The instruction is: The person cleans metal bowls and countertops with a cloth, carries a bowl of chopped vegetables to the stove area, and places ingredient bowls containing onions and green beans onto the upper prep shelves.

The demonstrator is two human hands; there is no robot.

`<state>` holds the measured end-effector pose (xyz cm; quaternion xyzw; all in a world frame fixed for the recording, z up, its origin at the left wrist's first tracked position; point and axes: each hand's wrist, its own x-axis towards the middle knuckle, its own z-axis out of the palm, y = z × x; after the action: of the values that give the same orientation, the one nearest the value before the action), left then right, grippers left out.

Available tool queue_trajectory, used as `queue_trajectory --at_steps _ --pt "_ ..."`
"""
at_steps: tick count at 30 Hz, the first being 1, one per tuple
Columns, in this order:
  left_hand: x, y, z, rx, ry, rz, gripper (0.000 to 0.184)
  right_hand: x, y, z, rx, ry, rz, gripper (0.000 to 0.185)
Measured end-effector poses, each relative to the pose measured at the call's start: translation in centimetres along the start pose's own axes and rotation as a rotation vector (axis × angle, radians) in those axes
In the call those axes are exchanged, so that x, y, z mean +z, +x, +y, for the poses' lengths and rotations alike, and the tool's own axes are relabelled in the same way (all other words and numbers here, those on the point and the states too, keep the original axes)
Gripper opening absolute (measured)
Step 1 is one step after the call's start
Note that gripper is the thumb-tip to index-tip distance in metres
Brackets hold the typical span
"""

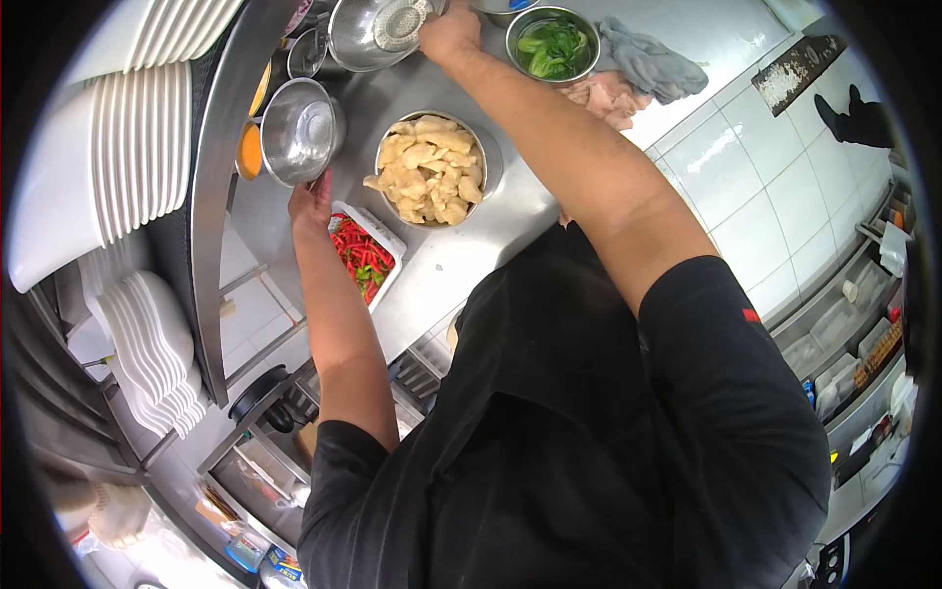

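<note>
My left hand (312,202) grips the lower rim of a shiny steel bowl (290,147), which is tilted, with its inside toward me. At the top, my right hand (451,37) is closed at the right rim of a second steel bowl (358,44). A pale, speckled round patch shows inside that bowl; I cannot tell what it is. Between my arms stands a round metal container heaped with pale yellow battered-looking pieces (430,172). Below my left hand, a white tray (391,238) holds red chillies (355,245) and some green ones.
Leafy greens (554,47) sit in a metal bowl right of my right forearm, beside grey (648,64) and pink cloths (608,96). Stacked white plates (142,147) fill the shelf at left. An orange-filled container (249,149) stands behind the left bowl. A person's dark shoe (834,120) shows at right.
</note>
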<state>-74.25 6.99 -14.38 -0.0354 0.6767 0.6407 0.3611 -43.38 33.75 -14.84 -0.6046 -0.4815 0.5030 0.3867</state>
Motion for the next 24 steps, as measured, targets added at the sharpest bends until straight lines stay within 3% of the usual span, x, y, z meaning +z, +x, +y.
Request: queue_trajectory --at_steps 3,6,9,11,13,16,21,24 --pt "0.1 -0.2 0.2 -0.017 0.000 0.000 0.039 -0.3 -0.9 -1.1 -0.019 -0.019 0.088 0.035" --pt "0.7 -1.6 0.5 0.013 0.093 0.137 0.046 2.3 0.0 1.2 0.001 -0.125 0.039 0.060" --pt "3.7 -5.4 0.2 0.156 0.350 0.423 0.061 0.2 -1.4 -1.5 0.413 0.299 -0.288 0.059" --pt "4.6 -6.7 -0.4 0.381 0.686 0.549 0.068 2.1 -0.7 -0.7 0.507 0.583 -0.305 0.056" --pt "5.4 -7.2 -1.0 0.716 1.145 0.555 0.071 2.7 0.1 -0.9 0.557 0.733 -0.300 0.053" --pt "8.4 -9.5 -0.6 0.849 1.540 0.371 0.060 2.8 0.9 -1.2 0.579 0.746 -0.286 0.051" --pt "10.0 -8.7 -0.8 0.860 1.688 0.245 0.033 3.4 2.1 -1.7 0.584 0.728 -0.273 0.051" --pt "9.6 -7.5 -0.8 0.759 1.674 0.224 0.035 3.9 2.5 -1.9 0.598 0.716 -0.277 0.050"
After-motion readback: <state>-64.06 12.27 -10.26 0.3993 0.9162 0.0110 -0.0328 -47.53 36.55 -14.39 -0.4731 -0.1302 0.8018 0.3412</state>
